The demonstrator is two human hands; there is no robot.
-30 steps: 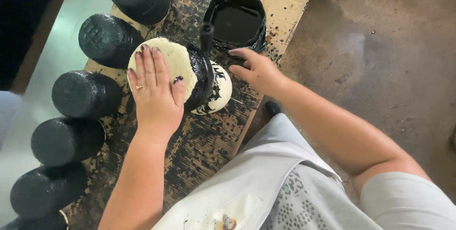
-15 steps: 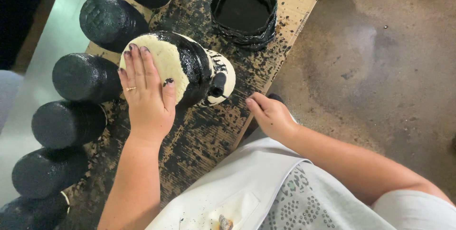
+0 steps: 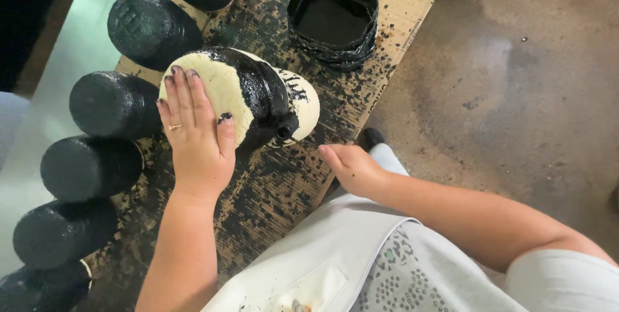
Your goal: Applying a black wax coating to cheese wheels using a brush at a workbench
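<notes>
A cream cylinder [image 3: 304, 100] lies on its side on the paint-spattered board [image 3: 284, 189], with a wet black band painted round its middle. My left hand [image 3: 196, 138] presses flat on its cream end, fingers spread, nails smeared black. A small black stub [image 3: 285, 131], perhaps a brush handle, sticks out at the cylinder's lower side. My right hand [image 3: 351, 167] hovers at the board's near edge, holding nothing, fingers loosely together, a short way from the cylinder.
A black paint bucket [image 3: 335, 48] stands at the far end of the board. Several black-painted cylinders [image 3: 113, 102] line the board's left side. Concrete floor [image 3: 503, 106] lies to the right. A white apron [image 3: 322, 267] covers my lap.
My right hand has drawn back from the bucket and cylinder to the board's near edge. The left hand stays on the cylinder's cream end.
</notes>
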